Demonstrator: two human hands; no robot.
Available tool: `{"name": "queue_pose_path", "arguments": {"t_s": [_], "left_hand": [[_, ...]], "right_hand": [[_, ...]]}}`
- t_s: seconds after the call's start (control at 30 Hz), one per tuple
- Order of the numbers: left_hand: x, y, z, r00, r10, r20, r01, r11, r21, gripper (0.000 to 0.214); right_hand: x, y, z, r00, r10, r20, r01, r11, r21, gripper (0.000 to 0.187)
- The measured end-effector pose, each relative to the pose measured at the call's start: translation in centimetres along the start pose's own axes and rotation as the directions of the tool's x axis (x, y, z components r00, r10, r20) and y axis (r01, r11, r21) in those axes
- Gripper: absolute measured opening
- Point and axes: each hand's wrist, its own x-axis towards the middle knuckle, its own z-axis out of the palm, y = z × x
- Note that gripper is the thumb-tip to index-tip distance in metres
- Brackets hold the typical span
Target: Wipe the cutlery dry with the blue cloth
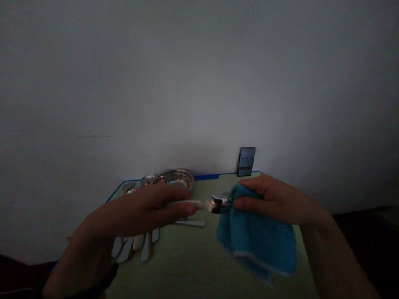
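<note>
My left hand (158, 204) is closed round the pale handle of a metal spoon (218, 203), which lies nearly level above the table with its bowl toward the right. In my right hand (264, 195) is a blue cloth (258, 236), pinched between thumb and fingers and hanging down. The cloth meets the tip of the spoon's bowl, so that end is partly hidden. Beneath my left hand, a utensil with a pale flat handle (196, 223) rests on the table, its other end covered by the hand.
A shiny metal bowl (179, 176) stands at the back of the light green table (187, 265), near the wall. Several utensil handles (147, 247) lie at the left, partly behind my left arm. A phone (246, 162) leans upright against the wall at the back right.
</note>
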Motion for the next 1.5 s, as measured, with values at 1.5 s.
{"name": "queue_pose_path", "arguments": {"t_s": [1.5], "left_hand": [[0.9,0.7,0.1,0.985,-0.154,0.078,0.145,0.983,0.112,0.04]], "right_hand": [[2.4,1.1,2.7,0.995,-0.095,-0.04,0.091,0.992,-0.085,0.04]]}}
